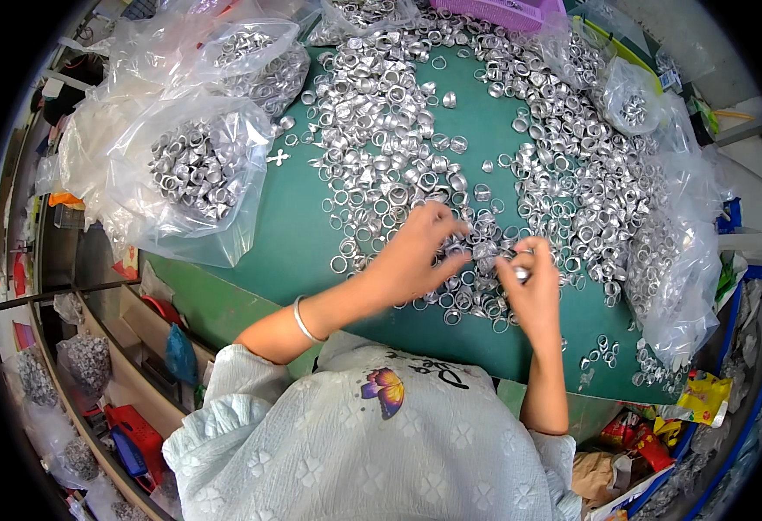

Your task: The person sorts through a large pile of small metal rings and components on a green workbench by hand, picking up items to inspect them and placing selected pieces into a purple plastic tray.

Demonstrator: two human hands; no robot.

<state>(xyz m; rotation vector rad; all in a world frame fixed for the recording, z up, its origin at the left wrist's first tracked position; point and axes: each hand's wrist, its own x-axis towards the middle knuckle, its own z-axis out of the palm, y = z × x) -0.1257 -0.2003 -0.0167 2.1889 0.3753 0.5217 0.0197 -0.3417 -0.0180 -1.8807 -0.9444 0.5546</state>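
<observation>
Many loose silver-coloured metal rings (372, 113) lie heaped on a green table mat (298, 208). My left hand (420, 247), with a silver bangle (304, 319) at its wrist, hovers over the near end of the middle heap. Its thumb and fingers are apart and slightly blurred, and I see nothing gripped between them. Just to the right, my right hand (533, 291) is closed, with a shiny silver ring (521, 273) between its thumb and fingers. More rings (485, 247) lie between the two hands.
Clear plastic bags of rings (198, 169) stand at the left. A second long heap (589, 165) runs down the right, beside crumpled clear plastic (681, 286). A purple basket (511, 13) sits at the far edge. Shelves with bagged goods (86, 360) flank the left; snack packets (707, 398) lie at lower right.
</observation>
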